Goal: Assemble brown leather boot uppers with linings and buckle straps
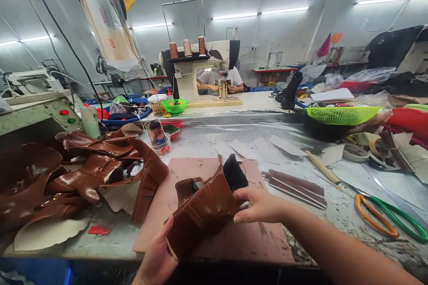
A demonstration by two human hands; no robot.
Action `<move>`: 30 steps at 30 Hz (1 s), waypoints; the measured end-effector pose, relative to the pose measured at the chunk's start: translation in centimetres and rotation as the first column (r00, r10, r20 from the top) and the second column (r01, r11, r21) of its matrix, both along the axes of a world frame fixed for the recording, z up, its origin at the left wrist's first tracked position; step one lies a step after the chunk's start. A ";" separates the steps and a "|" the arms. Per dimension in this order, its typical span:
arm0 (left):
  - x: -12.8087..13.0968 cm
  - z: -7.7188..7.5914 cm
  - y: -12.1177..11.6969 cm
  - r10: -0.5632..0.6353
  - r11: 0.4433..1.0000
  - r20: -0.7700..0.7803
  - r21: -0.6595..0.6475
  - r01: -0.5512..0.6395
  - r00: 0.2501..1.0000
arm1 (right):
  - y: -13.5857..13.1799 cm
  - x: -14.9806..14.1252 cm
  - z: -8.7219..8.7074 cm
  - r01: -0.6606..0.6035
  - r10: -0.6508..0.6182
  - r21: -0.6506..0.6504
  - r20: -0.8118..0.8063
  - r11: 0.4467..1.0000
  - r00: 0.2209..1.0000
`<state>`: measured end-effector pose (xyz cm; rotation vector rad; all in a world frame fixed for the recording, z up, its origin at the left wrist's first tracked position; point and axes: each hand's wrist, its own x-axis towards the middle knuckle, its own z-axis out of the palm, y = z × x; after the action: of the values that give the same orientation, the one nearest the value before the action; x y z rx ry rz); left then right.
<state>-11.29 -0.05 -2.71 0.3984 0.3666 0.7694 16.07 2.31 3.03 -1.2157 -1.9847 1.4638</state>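
Note:
A brown leather boot upper [207,200] with stitched pleats and a black lining at its top opening is held tilted above the pink work mat [267,240]. My left hand [158,256] is closed around its lower left end, thumb on the front face. At the right edge, my right hand [257,205] grips the leather between thumb and bent fingers; the fingertips are partly hidden. Behind the piece, a darker brown flap [185,190] shows. To the left lies a heap of similar brown boot uppers [96,164], some showing pale lining.
Scissors with orange and green handles [389,218], a wooden-handled hammer [323,167] and brown leather strips [296,187] lie right. A phone [156,133] leans beyond the mat. Farther back, a co-worker [219,78] sits behind a sewing machine [187,78]. A green basket [343,115] stands far right.

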 end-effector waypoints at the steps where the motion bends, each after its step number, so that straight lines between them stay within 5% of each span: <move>1: 0.0 0.1 0.0 -0.014 1.000 0.029 0.011 0.014 0.999 | -0.2 -0.3 0.1 0.048 -0.047 -0.021 0.005 0.999 0.999; 7: 0.7 1.1 -0.5 -0.043 0.997 0.141 0.071 0.034 0.989 | -1.4 -1.4 0.5 0.197 -0.191 -0.065 0.091 0.978 0.977; 13: 0.9 1.3 -0.7 -0.059 0.994 0.174 0.102 0.041 0.983 | -2.5 -1.5 1.1 0.278 -0.290 0.094 0.173 0.956 0.941; 18: 1.4 0.5 -1.6 0.073 0.995 0.022 0.064 -0.074 0.997 | -3.7 -1.9 -0.2 0.295 -0.392 0.335 0.274 0.895 0.878; 21: 2.1 0.3 -2.0 0.217 0.976 -0.138 0.048 -0.212 0.966 | -4.5 -2.1 -1.0 0.329 -0.428 0.409 0.178 0.851 0.886; 24: 2.6 0.2 -1.7 0.410 0.912 -0.305 0.144 -0.383 0.860 | -4.7 -1.9 -0.7 0.404 -0.445 0.436 -0.009 0.804 0.896; 27: 2.9 -0.1 -1.0 0.578 0.815 -0.471 0.373 -0.444 0.666 | -3.8 -1.5 0.9 0.413 -0.548 0.649 0.007 0.639 0.837; 29: 3.4 0.0 -0.4 0.617 0.777 -0.579 0.556 -0.296 0.533 | -2.8 -1.6 1.8 0.251 -0.627 0.831 0.142 0.496 0.766; 30: 3.8 0.2 0.0 0.626 0.753 -0.640 0.646 -0.130 0.446 | -2.3 -1.8 2.0 0.104 -0.645 0.886 0.244 0.452 0.724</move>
<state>-7.49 -0.03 -2.48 1.2652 1.2352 1.1213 14.25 0.00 5.00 -1.5384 -2.0598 -0.2254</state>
